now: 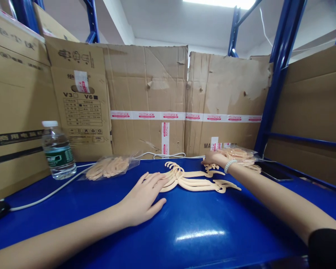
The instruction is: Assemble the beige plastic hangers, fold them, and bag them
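Head view: at ten o'clock, a box (81, 102) reads "V3" and "V6", the latter's square filled. Overlapping hangers (197, 184) lie at five. At seven, the left hand (144, 196) extends palm-down over their left ends, thumb apart; at four, the right hand (216, 158) reaches past them, grip impossible to tell.

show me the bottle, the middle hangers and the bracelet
Bottle (58, 157): head view, on its green label.
Middle hangers (196, 184): head view, on their long arms.
Bracelet (229, 165): head view, on its beads.
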Action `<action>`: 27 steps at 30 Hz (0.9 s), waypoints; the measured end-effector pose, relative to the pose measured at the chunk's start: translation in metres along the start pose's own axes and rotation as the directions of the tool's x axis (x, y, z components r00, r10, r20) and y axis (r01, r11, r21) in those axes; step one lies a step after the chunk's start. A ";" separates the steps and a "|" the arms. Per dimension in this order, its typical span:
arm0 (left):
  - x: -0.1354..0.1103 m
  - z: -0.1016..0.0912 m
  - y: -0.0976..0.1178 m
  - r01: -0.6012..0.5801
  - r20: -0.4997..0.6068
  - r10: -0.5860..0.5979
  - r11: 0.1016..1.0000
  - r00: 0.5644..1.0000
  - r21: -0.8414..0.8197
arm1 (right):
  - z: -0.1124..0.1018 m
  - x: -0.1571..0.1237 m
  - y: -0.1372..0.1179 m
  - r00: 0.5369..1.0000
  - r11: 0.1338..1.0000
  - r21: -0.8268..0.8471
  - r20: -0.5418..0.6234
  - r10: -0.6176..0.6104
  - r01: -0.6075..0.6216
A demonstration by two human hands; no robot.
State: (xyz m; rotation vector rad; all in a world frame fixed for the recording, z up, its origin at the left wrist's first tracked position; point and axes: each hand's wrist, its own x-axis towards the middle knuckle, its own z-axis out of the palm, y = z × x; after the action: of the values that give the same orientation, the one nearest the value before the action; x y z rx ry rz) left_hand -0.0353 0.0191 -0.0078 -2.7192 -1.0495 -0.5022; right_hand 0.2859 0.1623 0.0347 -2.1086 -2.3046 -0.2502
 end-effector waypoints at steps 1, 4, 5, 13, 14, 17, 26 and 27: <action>-0.002 -0.001 0.000 -0.024 -0.023 0.024 1.000 0.999 -0.005 | 0.003 0.003 -0.002 1.000 1.000 0.001 0.022 0.010 -0.010; -0.007 -0.001 0.000 -0.052 -0.074 0.050 0.998 0.996 -0.028 | 0.012 0.008 -0.010 0.998 1.000 0.006 0.065 0.009 -0.009; -0.007 0.000 -0.001 -0.050 -0.080 0.047 0.998 0.996 -0.039 | 0.015 0.009 -0.012 0.998 1.000 0.012 0.068 -0.003 0.002; -0.007 0.004 -0.004 0.006 -0.041 -0.011 0.992 0.999 -0.129 | 0.016 0.004 -0.023 0.968 0.962 0.111 -0.009 -0.251 0.251; -0.007 0.004 -0.004 0.007 -0.037 -0.012 0.991 0.999 -0.131 | 0.015 0.005 -0.022 0.960 0.951 0.126 -0.022 -0.281 0.281; -0.008 0.004 -0.004 0.011 -0.038 -0.016 0.992 0.999 -0.127 | 0.014 0.011 -0.021 0.937 0.923 0.162 -0.057 -0.343 0.348; -0.009 0.002 -0.002 0.024 -0.044 -0.030 0.991 0.999 -0.133 | 0.015 0.018 -0.014 0.907 0.890 0.180 -0.126 -0.402 0.420; -0.009 0.002 -0.001 0.024 -0.046 -0.031 0.990 0.998 -0.137 | 0.015 0.016 -0.012 0.906 0.891 0.172 -0.128 -0.403 0.421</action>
State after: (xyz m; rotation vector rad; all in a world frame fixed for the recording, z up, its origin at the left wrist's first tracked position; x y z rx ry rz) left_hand -0.0417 0.0154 -0.0129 -2.7972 -1.0797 -0.6644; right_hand 0.2740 0.1792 0.0201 -1.4715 -2.5781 -0.1069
